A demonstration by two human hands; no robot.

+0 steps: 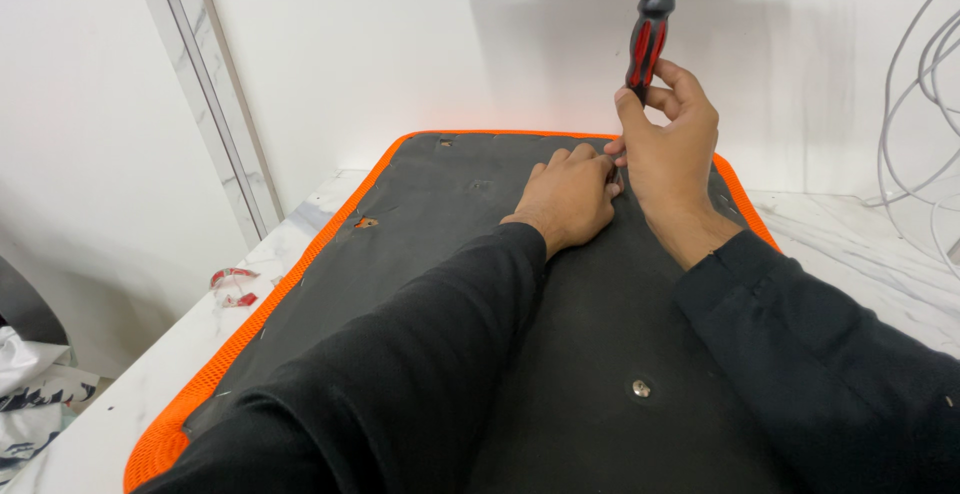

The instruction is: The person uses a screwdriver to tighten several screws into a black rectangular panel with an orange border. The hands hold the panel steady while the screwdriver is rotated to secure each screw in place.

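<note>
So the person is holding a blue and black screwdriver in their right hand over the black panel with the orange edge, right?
Not quite: the screwdriver has a red and black handle, not blue. The head view shows the right hand holding it upright over the black panel with the orange edge.

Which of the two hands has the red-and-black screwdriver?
The right hand grips the screwdriver upright by its handle; the left hand lies knuckles-up on the black panel, holding no tool.

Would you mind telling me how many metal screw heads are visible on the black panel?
1: a round silver screw head sits on the near part of the black panel, between the two sleeves. Others may be hidden under the hands or arms.
</note>
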